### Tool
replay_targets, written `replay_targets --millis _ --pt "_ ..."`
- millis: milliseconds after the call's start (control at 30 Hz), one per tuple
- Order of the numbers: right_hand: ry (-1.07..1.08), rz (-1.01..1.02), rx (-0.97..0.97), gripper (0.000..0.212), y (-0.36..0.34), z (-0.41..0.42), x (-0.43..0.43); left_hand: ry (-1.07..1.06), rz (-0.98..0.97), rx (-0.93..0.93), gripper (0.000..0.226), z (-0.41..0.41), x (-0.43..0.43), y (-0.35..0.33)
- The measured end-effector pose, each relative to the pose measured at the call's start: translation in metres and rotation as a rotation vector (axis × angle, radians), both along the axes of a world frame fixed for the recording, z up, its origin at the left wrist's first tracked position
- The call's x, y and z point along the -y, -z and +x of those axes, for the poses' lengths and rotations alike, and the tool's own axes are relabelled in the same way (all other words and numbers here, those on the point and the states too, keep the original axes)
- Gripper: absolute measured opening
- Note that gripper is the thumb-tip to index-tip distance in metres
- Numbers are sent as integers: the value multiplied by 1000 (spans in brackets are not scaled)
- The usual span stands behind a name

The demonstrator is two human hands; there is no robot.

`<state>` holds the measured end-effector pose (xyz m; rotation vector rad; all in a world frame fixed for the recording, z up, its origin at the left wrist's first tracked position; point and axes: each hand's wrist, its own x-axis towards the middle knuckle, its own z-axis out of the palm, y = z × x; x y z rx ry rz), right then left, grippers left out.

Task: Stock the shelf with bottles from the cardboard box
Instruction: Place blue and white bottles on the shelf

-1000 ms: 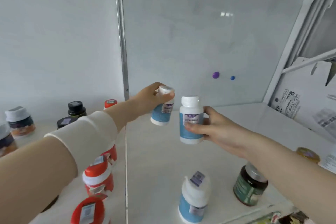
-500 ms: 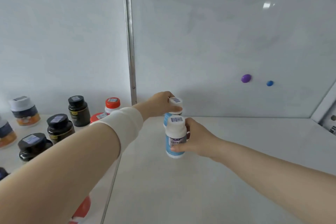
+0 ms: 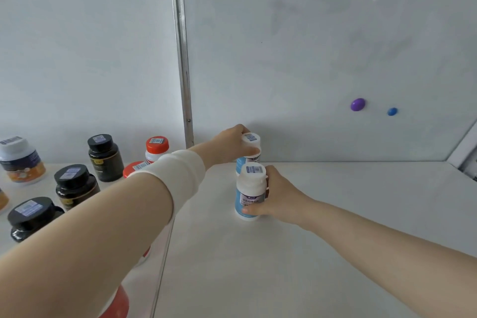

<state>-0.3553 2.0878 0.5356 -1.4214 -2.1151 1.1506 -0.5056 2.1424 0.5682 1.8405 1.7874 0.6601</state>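
Hands at work on a white shelf point(image 3: 335, 214): left hand point(image 3: 229, 146) curls over the cap of the rear bottle point(image 3: 251, 139), right hand point(image 3: 280, 195) wraps the front bottle point(image 3: 249, 188), upright just before it. Black-capped jars point(image 3: 103, 157) and red-capped jars point(image 3: 157, 148) stand left of a metal upright point(image 3: 182, 59).

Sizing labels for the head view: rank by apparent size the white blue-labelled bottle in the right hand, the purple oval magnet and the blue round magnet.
1. White blue-labelled bottle gripped by the right hand.
2. Purple oval magnet.
3. Blue round magnet.
The bottle sits nearer the camera, which enlarges it.
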Motion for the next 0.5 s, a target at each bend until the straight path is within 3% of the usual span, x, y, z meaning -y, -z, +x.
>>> replay_targets --millis 133,233,500 --pt "10 26 10 78 -19 3 2 32 -27 -94 72 0 7 -13" --pt "13 115 38 82 -47 11 6 43 2 -252 69 -6 21 -39" --pt "-142 439 317 78 -96 10 65 23 194 -1109 46 -29 130 -97"
